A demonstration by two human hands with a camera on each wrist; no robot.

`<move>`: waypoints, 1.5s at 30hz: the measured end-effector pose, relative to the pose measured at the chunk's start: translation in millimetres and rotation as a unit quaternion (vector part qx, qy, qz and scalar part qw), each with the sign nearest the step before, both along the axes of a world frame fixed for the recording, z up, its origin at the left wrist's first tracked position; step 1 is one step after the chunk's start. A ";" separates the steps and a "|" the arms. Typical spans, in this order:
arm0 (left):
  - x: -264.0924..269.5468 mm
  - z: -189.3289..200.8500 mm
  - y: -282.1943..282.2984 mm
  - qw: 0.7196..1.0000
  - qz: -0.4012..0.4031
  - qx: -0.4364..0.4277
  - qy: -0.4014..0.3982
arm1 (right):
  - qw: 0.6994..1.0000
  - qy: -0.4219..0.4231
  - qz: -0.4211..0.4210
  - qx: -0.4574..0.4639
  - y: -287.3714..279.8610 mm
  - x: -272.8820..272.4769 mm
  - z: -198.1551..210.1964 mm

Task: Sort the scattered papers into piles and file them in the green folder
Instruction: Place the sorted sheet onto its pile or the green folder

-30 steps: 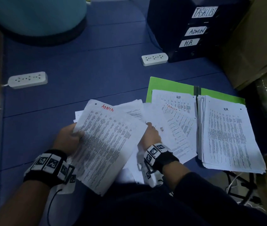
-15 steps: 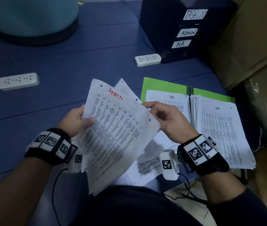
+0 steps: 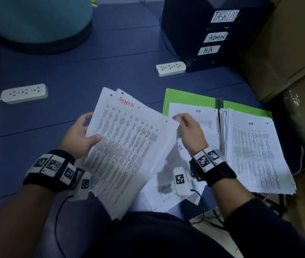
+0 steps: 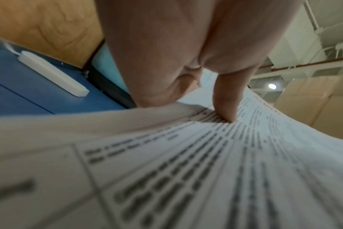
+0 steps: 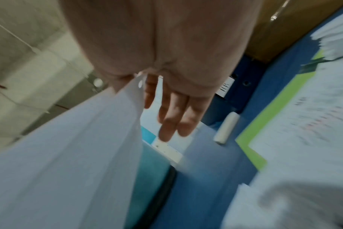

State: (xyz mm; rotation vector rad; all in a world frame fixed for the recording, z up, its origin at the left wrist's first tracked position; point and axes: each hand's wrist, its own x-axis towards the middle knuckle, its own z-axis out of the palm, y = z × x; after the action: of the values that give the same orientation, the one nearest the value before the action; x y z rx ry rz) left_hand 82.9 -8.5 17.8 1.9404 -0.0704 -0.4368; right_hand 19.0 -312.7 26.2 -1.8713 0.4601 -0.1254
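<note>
A stack of printed papers marked ADMIN in red [image 3: 129, 146] is held up over the blue mat. My left hand [image 3: 81, 135] grips its left edge, with the thumb [image 4: 225, 100] pressed on the top sheet [image 4: 186, 170]. My right hand [image 3: 189, 131] pinches the stack's upper right corner [image 5: 78, 147]; its other fingers [image 5: 172, 117] stay straight. The open green folder [image 3: 185, 97] lies to the right. It carries an HR sheet [image 3: 200, 116] on its left half and a thick HR pile [image 3: 256, 155] on its right. Loose sheets [image 3: 166, 192] lie under my right wrist.
A black drawer unit labelled TASKLIST, ADMIN and H.R. [image 3: 217, 37] stands at the back right. Two white power strips [image 3: 24, 93] [image 3: 170, 68] lie on the mat. A teal round object [image 3: 36, 19] fills the back left, and cardboard boxes [image 3: 287, 43] line the right.
My right hand left the loose sheets on the mat and rose to the ADMIN stack's right corner. The stack itself came up and forward in my left hand.
</note>
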 end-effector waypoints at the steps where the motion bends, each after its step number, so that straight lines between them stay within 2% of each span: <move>1: -3.4 -0.3 3.4 0.999 -0.005 0.035 -0.009 | 0.997 0.066 0.007 -0.047 3.5 -0.6 -12.2; 3: -11.0 -2.0 8.7 0.995 -0.018 0.096 -0.027 | 0.964 0.211 0.053 -0.156 12.5 -4.0 -37.5; 5: -16.4 -5.2 12.7 0.992 -0.018 0.120 -0.026 | 0.908 0.307 0.078 -0.274 26.0 -11.7 -57.4; 7: -20.2 -6.4 16.7 0.992 -0.029 0.124 -0.022 | 0.877 0.327 0.073 -0.345 38.2 -19.1 -70.2; 9: -21.7 -6.4 21.7 0.992 -0.045 0.115 -0.019 | 0.868 0.336 0.063 -0.361 42.0 -21.6 -76.5; 12: -21.8 -0.3 23.7 0.994 -0.056 0.098 -0.004 | 0.891 0.336 0.038 -0.304 30.4 -17.0 -76.6; 16: -17.5 6.0 23.0 0.996 -0.046 0.070 0.004 | 0.921 0.266 0.086 -0.271 12.3 -20.0 -67.8; 22: -16.1 14.0 12.4 0.997 -0.055 0.043 0.017 | 0.915 0.229 0.086 -0.321 -9.7 -27.6 -34.5; 26: -12.9 26.8 0.2 0.998 -0.058 0.035 0.017 | 0.929 0.180 0.076 -0.313 -23.0 -29.6 -1.9; 31: -7.9 43.0 -17.1 0.996 -0.086 0.022 0.019 | 0.900 0.147 0.104 -0.397 -37.9 -29.8 19.9; 34: -7.9 45.9 -25.9 0.995 -0.098 0.007 0.013 | 0.903 0.144 0.118 -0.388 -41.0 -32.8 29.2; 39: -8.0 47.7 -31.4 0.992 -0.126 -0.012 -0.025 | 0.945 0.033 0.167 -0.278 -33.2 -41.0 62.5; 42: -7.4 51.0 -37.6 0.990 -0.132 -0.016 -0.049 | 0.965 0.015 0.198 -0.172 -25.3 -39.4 82.3; 45: -8.0 50.6 -40.5 0.994 -0.100 0.001 -0.038 | 0.986 -0.010 0.159 -0.052 -23.2 -32.1 77.6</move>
State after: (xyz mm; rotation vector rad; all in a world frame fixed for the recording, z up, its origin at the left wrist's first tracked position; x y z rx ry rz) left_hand 74.9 -49.1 68.4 1.9594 -0.3159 -0.4962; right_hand -13.2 -336.0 103.8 -2.0191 0.1385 0.0466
